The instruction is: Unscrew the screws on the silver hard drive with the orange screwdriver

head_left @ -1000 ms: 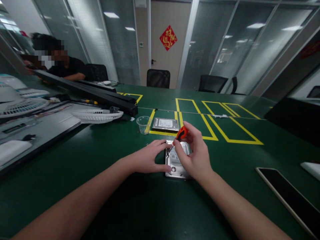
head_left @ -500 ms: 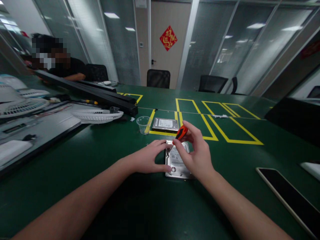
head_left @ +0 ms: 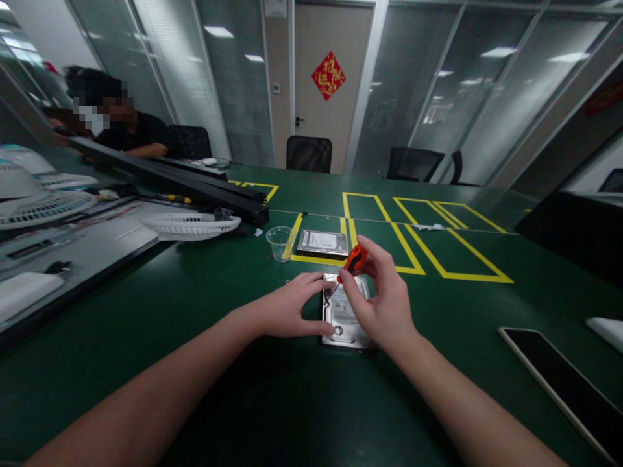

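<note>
A silver hard drive (head_left: 348,319) lies flat on the green table, its label facing up. My left hand (head_left: 294,305) holds it at the left side, fingers near the far corner and thumb on the near corner. In my right hand (head_left: 384,295) is a screwdriver with an orange and black handle (head_left: 355,258), gripped between thumb and fingers. Its thin shaft slants down to the left, the tip at the drive's left edge. My right hand covers part of the drive. Behind it, a second hard drive (head_left: 322,242) rests inside a yellow taped outline.
A clear plastic cup (head_left: 280,244) stands left of the second drive. Fan parts (head_left: 189,225), a grey panel (head_left: 111,243) and long black bars (head_left: 195,178) fill the left side. A phone (head_left: 564,383) lies at right. Across the table sits a person (head_left: 141,133).
The screwdriver handle and right fingers have shifted very slightly. My left hand and the hard drive stay in place.
</note>
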Available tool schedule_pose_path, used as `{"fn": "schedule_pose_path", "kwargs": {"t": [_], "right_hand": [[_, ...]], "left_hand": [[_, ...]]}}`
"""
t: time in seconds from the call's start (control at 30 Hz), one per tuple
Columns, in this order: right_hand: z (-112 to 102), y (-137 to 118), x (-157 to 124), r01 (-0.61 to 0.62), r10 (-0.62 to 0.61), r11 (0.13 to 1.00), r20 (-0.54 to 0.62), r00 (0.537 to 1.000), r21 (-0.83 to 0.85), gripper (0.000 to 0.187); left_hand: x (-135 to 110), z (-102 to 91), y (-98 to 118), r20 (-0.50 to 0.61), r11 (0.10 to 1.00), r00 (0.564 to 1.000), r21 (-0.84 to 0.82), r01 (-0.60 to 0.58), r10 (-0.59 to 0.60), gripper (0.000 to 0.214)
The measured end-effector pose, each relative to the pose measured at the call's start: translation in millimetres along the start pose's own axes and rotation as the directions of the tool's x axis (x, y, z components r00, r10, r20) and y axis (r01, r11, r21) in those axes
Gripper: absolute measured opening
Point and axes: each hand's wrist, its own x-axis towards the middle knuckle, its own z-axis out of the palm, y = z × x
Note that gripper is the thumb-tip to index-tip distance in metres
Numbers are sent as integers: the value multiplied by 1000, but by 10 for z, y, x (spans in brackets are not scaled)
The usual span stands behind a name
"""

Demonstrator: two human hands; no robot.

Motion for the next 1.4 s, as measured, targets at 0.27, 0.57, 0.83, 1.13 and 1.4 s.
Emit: {"fn": "schedule_pose_path", "kwargs": {"t": [0.27,0.57,0.83,1.13,1.4], "right_hand": [[-18,-9,19,46,-49,996,-35,998,-78,61],[10,11,-27,-27,28,999,-4,1000,27,65],[-24,-1,31,63,-68,993,-53,996,-98,54],[-5,-40,0,42,-42,999,-11,999,23,65],[-13,-13,10,20,-20,999,-9,1000,-25,62]], "left_hand": [[-7,-14,24,2,1000,1000,-11,20,-20,95],[-9,-10,17,12,1000,1000,-3,27,-27,97],[1,-13,35,3,1000,1000,-6,12,-12,96],[-11,-7,-14,9,1000,1000,-10,19,-19,99],[-9,-1,-14,-3,1000,1000,-14,2,-2,96]]}}
